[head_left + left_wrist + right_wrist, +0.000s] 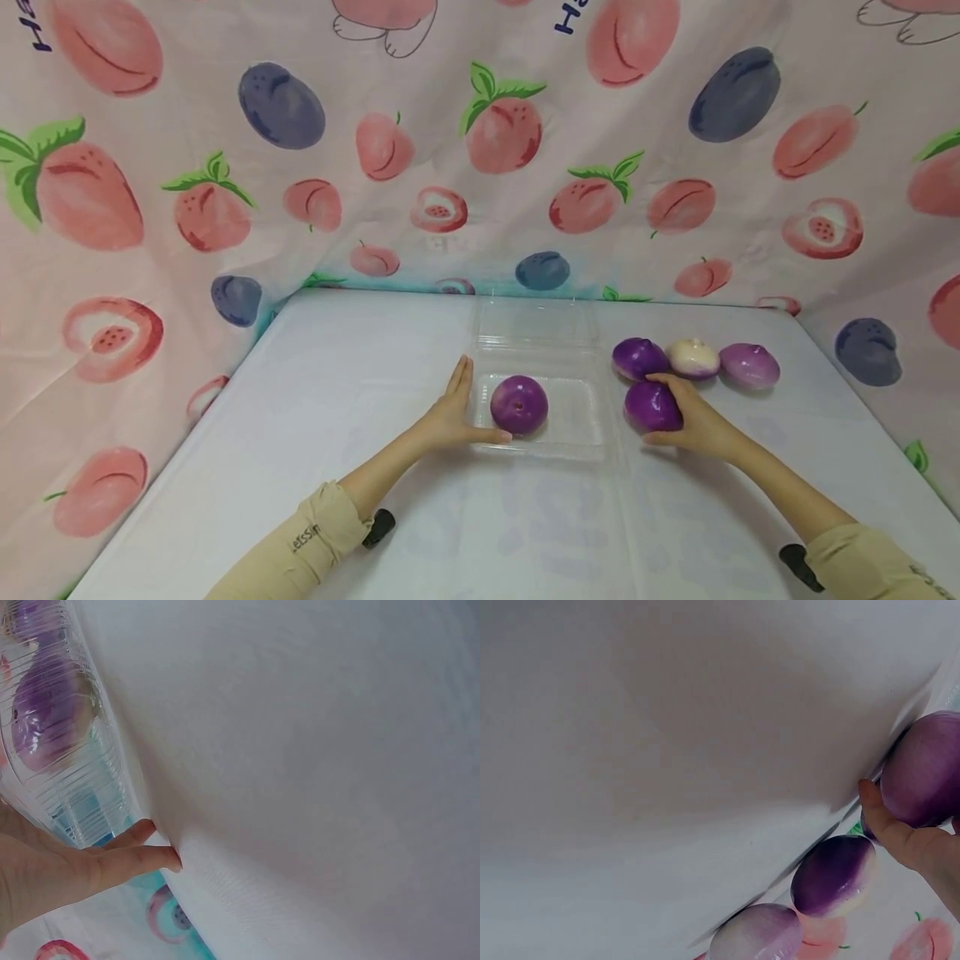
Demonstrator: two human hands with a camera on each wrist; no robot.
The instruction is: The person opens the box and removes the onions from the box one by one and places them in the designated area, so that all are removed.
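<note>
A clear plastic box point(570, 417) lies on the table with its lid point(536, 321) folded back. One purple onion point(519, 405) sits in its left part. My left hand point(453, 419) rests at the box's left side, fingers straight and thumb along the near rim. In the left wrist view that hand point(82, 870) shows beside the ribbed box wall point(94, 776). To the right of the box my right hand point(697, 421) grips a dark purple onion point(651, 407) between thumb and fingers. The right wrist view also shows this held onion point(922, 769), cut off by the frame's edge.
Behind the right hand stand another purple onion point(639, 358), a cream-white onion point(693, 358) and a lighter purple onion point(750, 366) in a row. A white cloth point(360, 358) covers the table. A fruit-printed curtain point(450, 100) hangs around the back and sides.
</note>
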